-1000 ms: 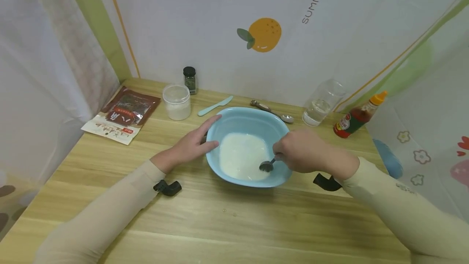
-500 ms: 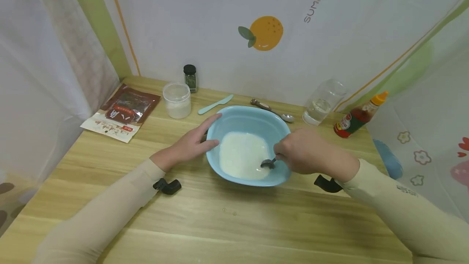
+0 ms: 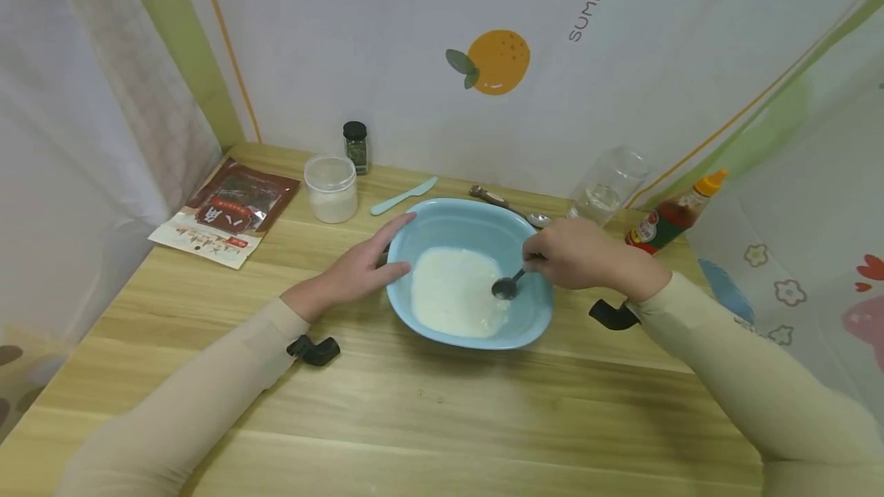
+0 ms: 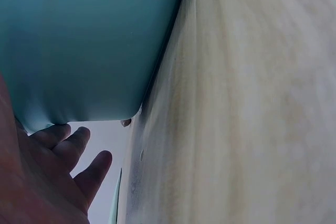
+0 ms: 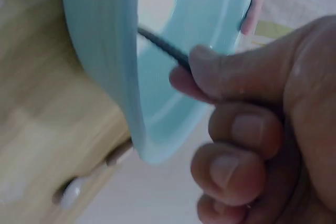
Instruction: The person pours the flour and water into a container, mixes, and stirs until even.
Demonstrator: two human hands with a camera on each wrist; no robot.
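Observation:
A light blue basin [image 3: 539, 320] holds a pool of milky white liquid [image 3: 452, 294]. My right hand [image 3: 576, 255] pinches the thin dark handle of a small spoon [image 3: 505, 288] between thumb and forefinger, its other fingers curled in. The spoon's round bowl is over the right side of the liquid, where small ripples show. At the basin's left side, my left hand [image 3: 355, 274] rests with thumb at the rim and forefinger reaching along it. In the left wrist view its other fingers [image 4: 94, 174] stretch out fairly straight beside the basin's outer wall.
Behind the basin lie a pale green spreader [image 3: 405, 196] and another spoon [image 3: 539, 219]. Back left are a spice packet [image 3: 231, 209], a jar of white powder [image 3: 331, 194] and a black-capped herb jar [image 3: 356, 148]. A glass [image 3: 604, 194] and a sauce bottle [image 3: 673, 217] stand back right.
My right hand has moved away from me, bringing the spoon farther back over the liquid, with ripples now in front of it. The left hand and basin keep their place.

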